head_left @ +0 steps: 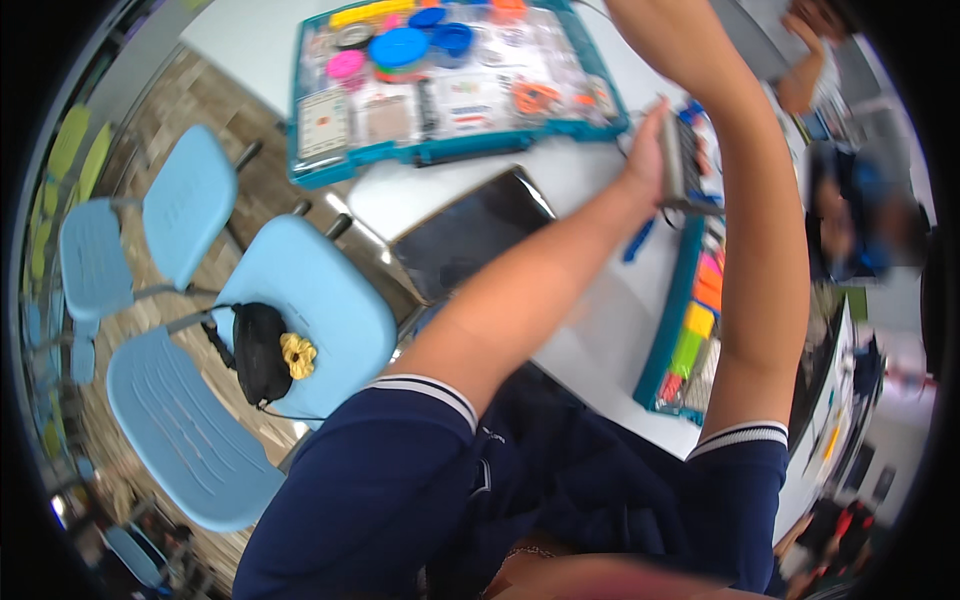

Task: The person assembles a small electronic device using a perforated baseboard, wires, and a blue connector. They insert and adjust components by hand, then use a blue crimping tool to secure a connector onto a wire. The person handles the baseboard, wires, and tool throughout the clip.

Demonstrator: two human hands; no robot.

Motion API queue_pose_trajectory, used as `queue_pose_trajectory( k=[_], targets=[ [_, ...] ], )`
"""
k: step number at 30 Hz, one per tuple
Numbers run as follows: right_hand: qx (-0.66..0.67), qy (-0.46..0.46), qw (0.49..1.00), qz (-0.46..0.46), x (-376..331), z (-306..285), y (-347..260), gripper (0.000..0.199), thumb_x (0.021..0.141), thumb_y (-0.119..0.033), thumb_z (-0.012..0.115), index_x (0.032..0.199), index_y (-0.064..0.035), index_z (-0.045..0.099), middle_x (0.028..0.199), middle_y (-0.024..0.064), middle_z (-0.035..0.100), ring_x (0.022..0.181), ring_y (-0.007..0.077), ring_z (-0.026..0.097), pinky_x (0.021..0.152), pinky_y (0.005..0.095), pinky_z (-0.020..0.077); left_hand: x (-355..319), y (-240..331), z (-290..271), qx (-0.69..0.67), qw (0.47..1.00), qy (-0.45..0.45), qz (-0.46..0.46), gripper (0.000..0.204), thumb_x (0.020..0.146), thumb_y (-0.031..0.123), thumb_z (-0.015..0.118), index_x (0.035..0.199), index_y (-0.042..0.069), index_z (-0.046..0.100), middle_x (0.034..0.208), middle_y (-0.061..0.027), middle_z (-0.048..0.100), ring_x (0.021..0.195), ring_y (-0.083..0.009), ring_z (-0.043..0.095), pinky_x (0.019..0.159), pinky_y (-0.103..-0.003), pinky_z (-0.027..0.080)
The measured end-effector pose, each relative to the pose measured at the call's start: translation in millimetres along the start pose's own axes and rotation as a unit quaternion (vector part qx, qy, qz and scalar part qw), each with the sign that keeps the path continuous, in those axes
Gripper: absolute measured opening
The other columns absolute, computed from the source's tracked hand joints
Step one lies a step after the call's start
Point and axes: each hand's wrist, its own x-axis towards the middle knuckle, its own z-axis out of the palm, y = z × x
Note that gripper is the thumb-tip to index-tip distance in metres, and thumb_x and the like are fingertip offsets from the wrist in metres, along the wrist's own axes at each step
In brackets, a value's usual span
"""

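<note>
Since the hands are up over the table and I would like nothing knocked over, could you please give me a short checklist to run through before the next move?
1. Left hand grips the grey device: ok.
2. Right hand in view: not ok; only the forearm shows, so its grip cannot be told.
3. Tablet lies flat on the table: ok.
4. Teal kit case is fully on the table: cannot tell; its near corner seems to overhang.
5. Black bag rests on the blue chair: ok.

Bright even indoor light, soft shadows, heavy fisheye bend plus black corners, motion blur toward the edges
</note>
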Motion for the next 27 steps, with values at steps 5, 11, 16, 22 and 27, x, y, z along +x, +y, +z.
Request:
queue_pose_trajectory(
  k=[5, 11, 16, 22, 27],
  targets=[
    [-0.032, 0.143, 0.987, 0.072, -146.2, -85.1, -30.9, 0.043, 0.109, -0.029, 0.048, 0.137, 0.0012, 0.055, 0.139, 0.0152, 0.061, 0.133, 0.0238, 0.054, 0.115, 0.0362, 0.0340, -1.9, 11.9, -1.6, -0.074, 0.991, -0.082, -0.079, 0.062, 0.094, 0.064, 0.051, 0.104, 0.003, 0.059, 0.082, -0.0098, 0.057, 0.067, -0.0218, 0.056, 0.063, -0.038, 0.051],
    [0.031, 0.210, 0.916, 0.341, -296.6, -137.0, -56.8, 0.037, 0.108, -0.022, 0.051, 0.134, 0.0029, 0.060, 0.115, 0.0152, 0.073, 0.105, 0.0172, 0.068, 0.098, 0.0301, 0.0478, -20.5, 24.2, 11.5, -0.087, 0.971, -0.191, -0.113, 0.062, 0.092, 0.046, 0.069, 0.121, -0.004, 0.049, 0.095, -0.0081, 0.054, 0.073, -0.0142, 0.051, 0.071, -0.029, 0.047],
    [0.070, 0.260, 0.906, 0.328, -349.7, -124.4, -48.2, 0.034, 0.107, -0.020, 0.053, 0.127, 0.0046, 0.065, 0.107, 0.0144, 0.074, 0.087, 0.0135, 0.068, 0.085, 0.0276, 0.0518, -37.4, 16.2, 23.4, -0.113, 0.959, -0.205, -0.158, 0.052, 0.090, 0.034, 0.068, 0.119, -0.004, 0.046, 0.097, -0.0083, 0.050, 0.072, -0.0137, 0.050, 0.071, -0.028, 0.047],
    [0.067, 0.304, 0.900, 0.305, -347.0, -76.2, -51.9, 0.035, 0.096, -0.011, 0.068, 0.130, -0.0006, 0.064, 0.116, 0.0099, 0.070, 0.080, 0.0090, 0.063, 0.077, 0.0254, 0.0527, -62.0, -4.4, 39.9, -0.080, 0.965, -0.182, -0.171, 0.038, 0.093, 0.031, 0.065, 0.107, 0.000, 0.049, 0.093, -0.0070, 0.049, 0.073, -0.0145, 0.049, 0.074, -0.028, 0.045],
    [-0.065, 0.250, 0.941, 0.219, -329.8, -48.5, -67.5, 0.073, 0.089, -0.004, 0.074, 0.153, -0.0031, 0.038, 0.133, 0.0158, 0.060, 0.101, 0.0133, 0.062, 0.088, 0.0276, 0.0514, -75.4, -18.1, 49.8, -0.029, 0.963, -0.192, -0.188, 0.061, 0.100, 0.064, 0.047, 0.103, 0.003, 0.054, 0.089, -0.0092, 0.057, 0.084, -0.0228, 0.058, 0.080, -0.038, 0.054]
  ],
)
